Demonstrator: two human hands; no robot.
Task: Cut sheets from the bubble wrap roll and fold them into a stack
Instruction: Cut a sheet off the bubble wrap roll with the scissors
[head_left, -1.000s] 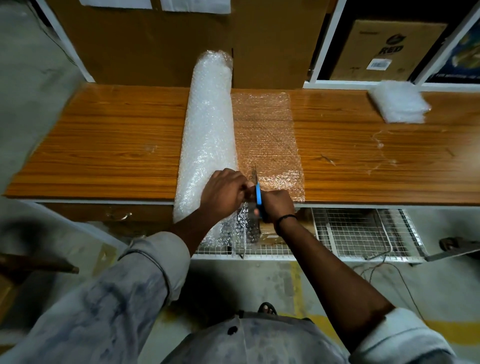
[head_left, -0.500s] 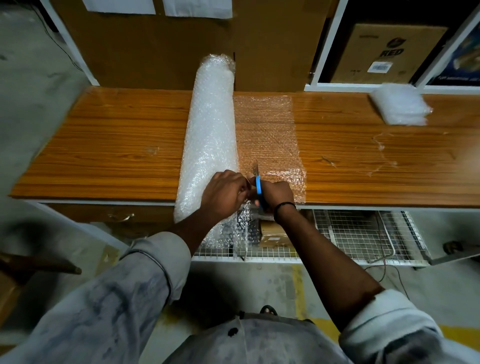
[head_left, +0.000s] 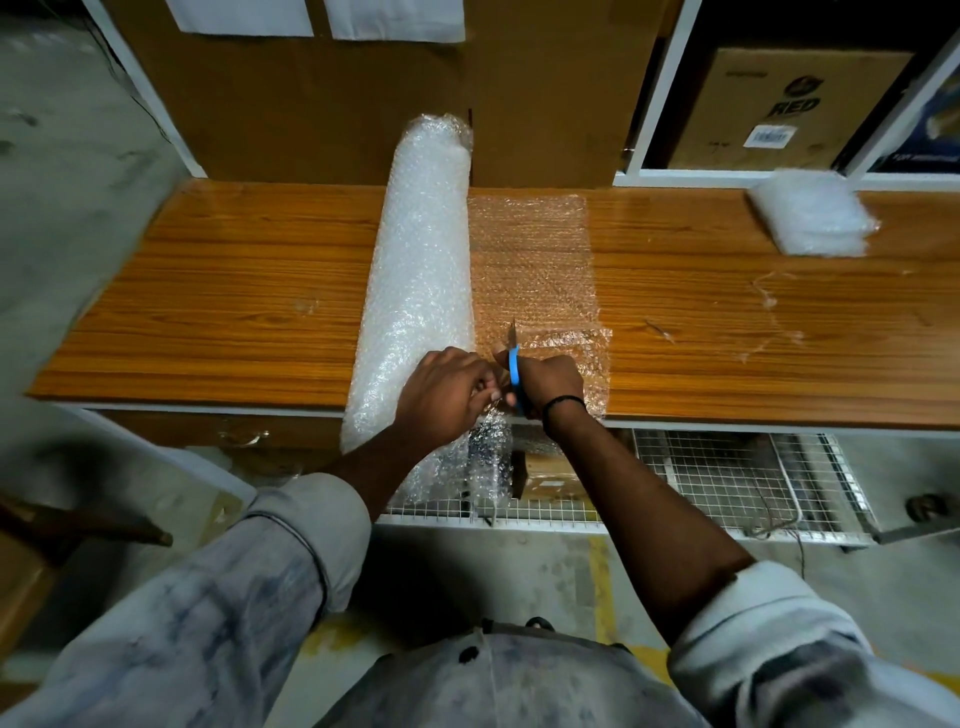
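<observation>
Bubble wrap roll (head_left: 421, 270) lies across the bench (head_left: 234, 312), running 12 to 6 at centre, its near end overhanging the front edge. I note one sheet (head_left: 530, 260) unrolled flat toward 3 o'clock, presumably laid so for cutting. Left hand (head_left: 447, 395) pinches the sheet's near edge beside the roll, in my judgement to keep it taut. Right hand (head_left: 550, 384) is clasped round blue scissors (head_left: 514, 371), blades pointing to 12, entering just beside the roll. Cut judged barely begun. Folded stack (head_left: 810, 213) sits well apart at 2 o'clock, out of the blades' way.
</observation>
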